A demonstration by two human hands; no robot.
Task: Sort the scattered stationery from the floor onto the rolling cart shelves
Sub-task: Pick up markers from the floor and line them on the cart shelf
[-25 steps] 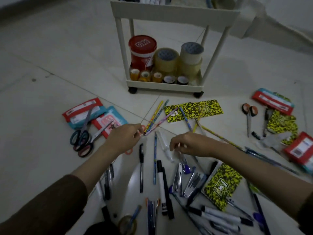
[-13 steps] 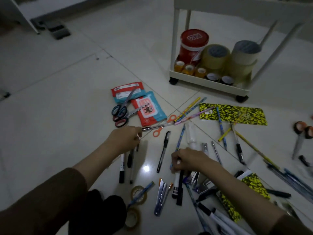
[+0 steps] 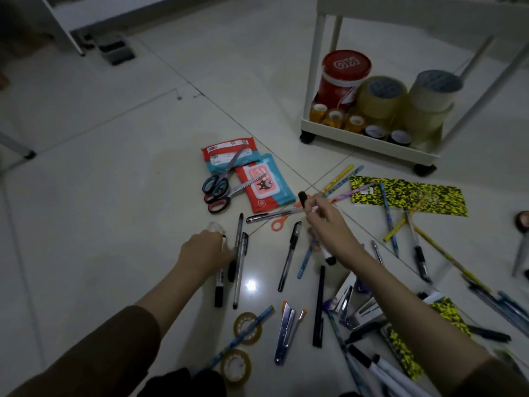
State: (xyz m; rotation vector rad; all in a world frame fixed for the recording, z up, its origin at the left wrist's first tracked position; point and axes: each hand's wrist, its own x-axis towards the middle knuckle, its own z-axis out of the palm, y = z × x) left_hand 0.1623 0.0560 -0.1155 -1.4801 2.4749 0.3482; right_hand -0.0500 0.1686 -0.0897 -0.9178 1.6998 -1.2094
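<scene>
- Floor (image 3: pixel 120 173): pale glossy tiles w/ thin dark grout lines; two lines cross just left of the rolling cart (image 3: pixel 369 144).
- Light dim overall; one small bright glare spot (image 3: pixel 251 285) on the tile, well below & left of the cart.
- Cart: cream plastic, slim white posts, black castors, stands upper right.
- Far left of the cart, top of view: white furniture panel (image 3: pixel 94 12) along the floor edge, w/ a thin white leg (image 3: pixel 61 27).
- Dark grey boxy thing (image 3: pixel 116 50) on the floor beside that leg; can't tell what it is.
- Left edge: slanted metal leg w/ black foot (image 3: pixel 28 154).
</scene>
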